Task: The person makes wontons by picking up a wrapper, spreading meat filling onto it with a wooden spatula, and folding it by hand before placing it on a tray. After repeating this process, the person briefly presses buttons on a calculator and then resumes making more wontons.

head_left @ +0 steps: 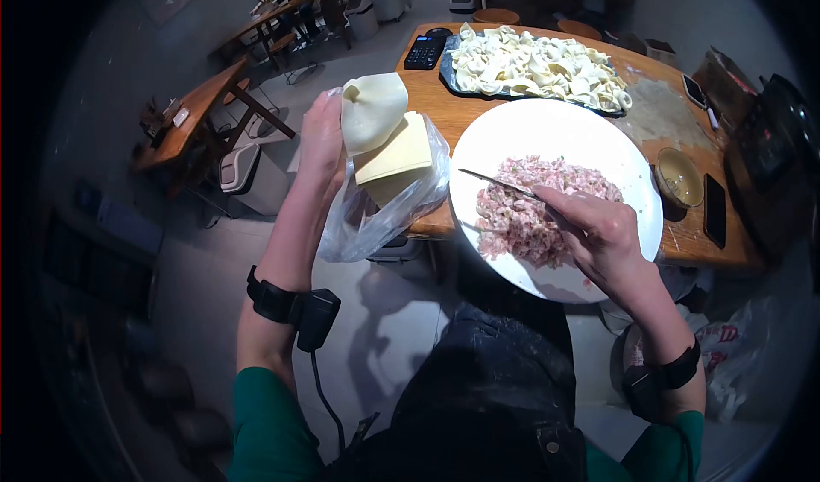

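Wrapper [374,113] in the fingers of left hand [323,134], off the table's [440,98] left edge, seemingly needs filling, calling for meat [523,217] on the spreader [497,181] right hand [603,226] grips.

Plate [547,128] and tray [447,75] on table [427,92]

We see a smooth, slightly glossy plate [555,123], rough mince [521,217], smooth matt dough wrapper [376,111], metal-looking tool [495,180], crinkled shiny plastic bag [363,230], smooth wood table [434,98], matt cloth clothing [478,388].
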Motion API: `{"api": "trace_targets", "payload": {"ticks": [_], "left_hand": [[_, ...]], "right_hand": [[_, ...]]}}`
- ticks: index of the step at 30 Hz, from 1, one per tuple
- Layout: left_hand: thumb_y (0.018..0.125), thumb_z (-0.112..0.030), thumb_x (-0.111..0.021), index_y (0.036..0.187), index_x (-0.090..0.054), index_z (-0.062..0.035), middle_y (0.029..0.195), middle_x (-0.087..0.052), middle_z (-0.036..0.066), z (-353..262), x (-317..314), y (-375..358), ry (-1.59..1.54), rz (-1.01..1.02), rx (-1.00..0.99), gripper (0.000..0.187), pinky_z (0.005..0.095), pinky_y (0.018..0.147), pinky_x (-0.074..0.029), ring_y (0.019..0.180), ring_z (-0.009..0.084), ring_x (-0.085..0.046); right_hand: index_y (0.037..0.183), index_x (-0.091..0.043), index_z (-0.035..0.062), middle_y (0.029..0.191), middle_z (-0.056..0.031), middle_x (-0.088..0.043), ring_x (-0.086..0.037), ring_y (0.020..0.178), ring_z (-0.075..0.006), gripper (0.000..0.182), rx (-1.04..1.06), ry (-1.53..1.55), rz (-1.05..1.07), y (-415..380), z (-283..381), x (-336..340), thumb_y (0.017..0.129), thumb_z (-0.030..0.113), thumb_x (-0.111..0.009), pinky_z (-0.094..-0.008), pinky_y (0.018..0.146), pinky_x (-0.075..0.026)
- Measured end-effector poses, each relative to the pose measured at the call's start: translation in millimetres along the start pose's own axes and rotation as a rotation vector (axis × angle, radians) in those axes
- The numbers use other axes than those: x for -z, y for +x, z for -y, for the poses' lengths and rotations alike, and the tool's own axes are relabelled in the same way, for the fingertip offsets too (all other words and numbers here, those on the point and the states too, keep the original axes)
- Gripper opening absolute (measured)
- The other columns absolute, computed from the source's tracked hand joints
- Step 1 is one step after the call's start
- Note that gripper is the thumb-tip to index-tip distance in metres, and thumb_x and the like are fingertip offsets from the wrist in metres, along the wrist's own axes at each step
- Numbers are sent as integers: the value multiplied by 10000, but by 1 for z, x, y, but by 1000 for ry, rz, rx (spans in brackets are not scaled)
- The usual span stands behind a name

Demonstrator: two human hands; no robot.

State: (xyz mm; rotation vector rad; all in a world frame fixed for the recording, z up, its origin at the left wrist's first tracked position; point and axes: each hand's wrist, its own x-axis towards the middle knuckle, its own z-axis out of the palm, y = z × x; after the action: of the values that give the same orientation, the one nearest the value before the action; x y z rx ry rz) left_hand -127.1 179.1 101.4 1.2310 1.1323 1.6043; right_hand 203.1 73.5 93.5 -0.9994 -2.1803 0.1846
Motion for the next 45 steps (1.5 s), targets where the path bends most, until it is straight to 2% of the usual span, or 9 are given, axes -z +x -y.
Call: {"api": "trace_targets", "payload": {"ticks": [4, 6, 7, 8, 11, 17, 33, 41, 45], "left_hand": [[947, -367, -409, 1194, -452, 14, 1183, -556, 154, -27, 11, -18, -798, 141, 274, 456, 388, 983, -409, 1124, 264, -525], [944, -245, -447, 1163, -469, 32, 1145, -562, 191, -21, 17, -40, -1016, 317, 251, 353, 392, 882, -514, 1025, 276, -591], [946, -200, -439, 1161, -464, 47, 1127, -562, 214, -20, 11, -58, -1015, 161, 305, 328, 389, 859, -537, 1005, 274, -603], [951, -192, -424, 1203, -442, 42, 1160, -543, 220, -16, 9, -80, -1079, 359, 397, 344, 408, 878, -526, 1045, 285, -580], [941, -181, -445, 1326, -350, -26, 1346, -416, 141, 20, 0, -151, -1067, 301, 559, 426, 454, 1072, -304, 1262, 268, -385], [918, -231, -496, 1307, -359, -19, 1308, -447, 152, 74, -18, -226, -991, 272, 1121, 463, 431, 1019, -365, 1198, 278, -458], [911, -303, -503, 1320, -341, -23, 1298, -456, 139, 82, -84, -247, -647, 401, 1252, 522, 397, 995, -388, 1164, 260, -484], [969, -266, -337, 1358, -239, 25, 1371, -360, 160, 90, -114, -243, -850, 561, 1136, 496, 383, 1063, -292, 1258, 252, -382], [975, -258, -313, 1368, -217, 20, 1389, -331, 161, 78, -121, -243, -947, 566, 1118, 490, 387, 1081, -262, 1284, 251, -346]], "right_hand": [[1114, -608, 118, 664, -94, -582, -590, 596, -248, 443, 66, -25, 37, 18, 13, -6, 695, -20, -629, -342, 532, -463], [1112, -610, 116, 681, -93, -592, -597, 611, -250, 443, 73, -13, 29, 3, 10, -1, 693, -26, -629, -332, 525, -464], [1112, -610, 116, 681, -93, -592, -597, 611, -250, 443, 35, -39, 51, -11, 6, 4, 693, -26, -629, -332, 525, -464], [1108, -613, 112, 688, -93, -595, -596, 610, -249, 445, -8, -59, 30, -30, 3, 11, 689, -37, -628, -329, 527, -464], [1072, -634, 109, 767, -94, -630, -618, 658, -235, 445, -210, -197, 59, -89, -3, 43, 671, -82, -603, -300, 560, -478], [1059, -646, 133, 785, -70, -637, -623, 663, -216, 439, -280, -445, -5, -158, -14, 74, 675, -75, -611, -287, 556, -478], [1045, -631, 170, 628, -31, -538, -556, 530, -206, 340, -173, -548, -22, -151, -39, 69, 745, 14, -598, -327, 456, -427], [1044, -630, 147, 622, -50, -540, -552, 522, -221, 345, -258, -578, 180, -153, -34, 68, 729, 12, -601, -337, 455, -420], [1106, -613, 123, 635, -66, -586, -588, 547, -218, 451, -392, -129, 196, -152, -7, 55, 688, -43, -587, -326, 488, -448]]}}
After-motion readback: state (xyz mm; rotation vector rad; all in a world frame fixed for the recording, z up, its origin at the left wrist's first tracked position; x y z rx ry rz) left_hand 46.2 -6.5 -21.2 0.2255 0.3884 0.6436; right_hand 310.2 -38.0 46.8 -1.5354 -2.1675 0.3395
